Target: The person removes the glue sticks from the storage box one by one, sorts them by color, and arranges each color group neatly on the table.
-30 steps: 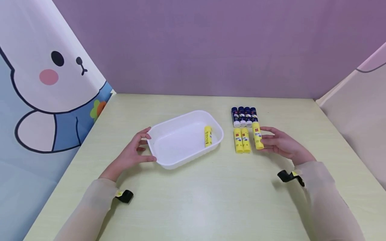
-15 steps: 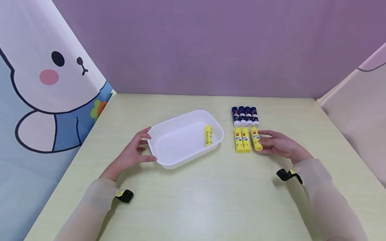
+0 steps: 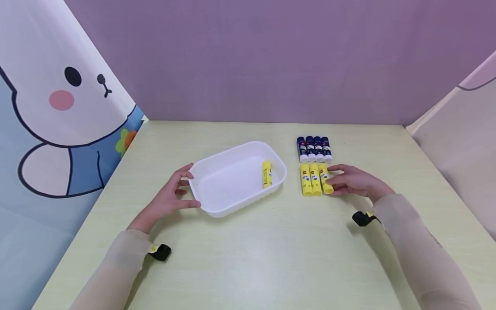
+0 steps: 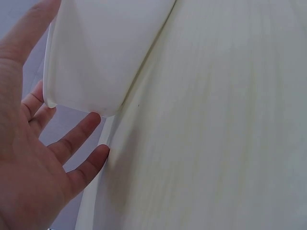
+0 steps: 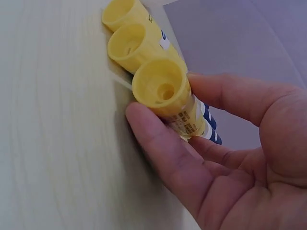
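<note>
My left hand [image 3: 167,199] holds the left end of a white plastic tray [image 3: 217,210], thumb at the near corner and fingers at the far one. Inside the tray, toward its right end, lies a yellow glue stick [image 3: 267,175]. My right hand [image 3: 356,183] pinches another yellow glue stick [image 3: 326,184] between thumb and fingers; its hollow round end [image 5: 160,86] faces the right wrist camera. It lies slightly slanted beside two yellow glue sticks [image 3: 311,181] set side by side. Behind this row are several dark blue glue sticks [image 3: 314,148] with white ends, lined up together.
The pale wood-grain table [image 3: 248,258] runs back to a purple backdrop [image 3: 248,60]. A cartoon-printed cloth [image 3: 69,142] stands along the left side, and a pale panel [image 3: 461,142] along the right. Black wrist-worn pieces [image 3: 160,252] hang from both sleeves.
My right hand has brought the yellow glue stick down and left, from overlapping a blue one to close against the yellow pair. The left hand and tray stay in place.
</note>
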Demonstrator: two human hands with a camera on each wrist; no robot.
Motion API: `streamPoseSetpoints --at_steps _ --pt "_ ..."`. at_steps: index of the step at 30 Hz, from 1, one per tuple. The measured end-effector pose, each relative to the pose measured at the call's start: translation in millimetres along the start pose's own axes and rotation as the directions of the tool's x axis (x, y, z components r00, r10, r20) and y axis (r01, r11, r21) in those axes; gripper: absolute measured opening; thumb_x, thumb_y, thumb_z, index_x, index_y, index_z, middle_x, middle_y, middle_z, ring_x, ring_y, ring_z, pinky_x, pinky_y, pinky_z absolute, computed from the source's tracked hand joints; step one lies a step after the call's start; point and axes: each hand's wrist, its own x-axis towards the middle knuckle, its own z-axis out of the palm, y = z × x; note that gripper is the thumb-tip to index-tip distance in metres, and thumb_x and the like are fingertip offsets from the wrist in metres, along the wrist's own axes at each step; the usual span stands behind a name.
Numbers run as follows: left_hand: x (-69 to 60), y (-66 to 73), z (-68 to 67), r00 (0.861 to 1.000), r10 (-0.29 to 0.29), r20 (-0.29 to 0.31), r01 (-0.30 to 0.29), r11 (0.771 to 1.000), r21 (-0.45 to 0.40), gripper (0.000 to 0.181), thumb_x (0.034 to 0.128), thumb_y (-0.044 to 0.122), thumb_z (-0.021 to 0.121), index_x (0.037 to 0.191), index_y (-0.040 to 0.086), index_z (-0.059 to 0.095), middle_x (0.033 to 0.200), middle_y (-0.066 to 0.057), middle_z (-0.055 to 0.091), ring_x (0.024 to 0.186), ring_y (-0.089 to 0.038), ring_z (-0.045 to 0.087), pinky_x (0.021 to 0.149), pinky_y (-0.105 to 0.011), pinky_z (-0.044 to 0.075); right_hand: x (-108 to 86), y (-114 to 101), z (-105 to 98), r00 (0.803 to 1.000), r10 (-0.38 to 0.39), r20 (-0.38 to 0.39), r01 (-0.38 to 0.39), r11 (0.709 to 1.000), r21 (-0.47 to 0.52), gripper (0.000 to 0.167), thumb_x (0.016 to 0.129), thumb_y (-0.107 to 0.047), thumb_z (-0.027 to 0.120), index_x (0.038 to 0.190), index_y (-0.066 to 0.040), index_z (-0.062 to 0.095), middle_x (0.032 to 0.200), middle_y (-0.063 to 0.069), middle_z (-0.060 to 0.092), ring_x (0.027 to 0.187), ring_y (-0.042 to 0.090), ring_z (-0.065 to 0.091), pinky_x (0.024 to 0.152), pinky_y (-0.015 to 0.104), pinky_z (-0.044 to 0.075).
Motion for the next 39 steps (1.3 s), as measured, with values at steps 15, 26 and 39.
streamPoseSetpoints --at_steps 15,26,39 --pt "0.5 -1.1 -0.4 1.000 0.003 0.000 -0.003 1.000 -0.010 0.066 0.0808 0.007 0.083 0.129 0.002 0.038 0.164 -0.008 0.018 0.126 -0.042 0.047 0.098 -0.056 0.038 2.2 -0.8 -0.1 0.999 0.042 0.008 -0.041 0.996 -0.078 0.078 0.101 -0.016 0.058 0.156 0.002 0.006 0.095 0.014 0.068 0.076 0.021 0.069 0.075 0.035 0.058" --pt "0.6 -2.4 -0.5 1.000 0.000 0.006 0.000 1.000 -0.010 0.066 0.0807 0.007 0.083 0.129 0.002 0.038 0.164 -0.008 0.017 0.126 -0.042 0.047 0.099 -0.056 0.038 -1.2 5.1 -2.8 1.000 0.011 -0.004 -0.011 0.998 -0.058 0.076 0.101 -0.017 0.059 0.155 0.003 0.010 0.098 0.014 0.067 0.081 0.023 0.070 0.079 0.038 0.057" --pt "0.6 -1.8 -1.0 1.000 -0.002 0.005 0.002 1.000 -0.007 0.066 0.0806 0.006 0.083 0.129 0.002 0.038 0.164 -0.007 0.017 0.125 -0.041 0.047 0.099 -0.056 0.038 -15.5 -5.8 -3.7 0.993 -0.105 -0.058 0.103 0.994 -0.033 0.075 0.101 -0.016 0.059 0.155 0.003 0.011 0.102 0.015 0.066 0.088 0.022 0.069 0.083 0.039 0.057"
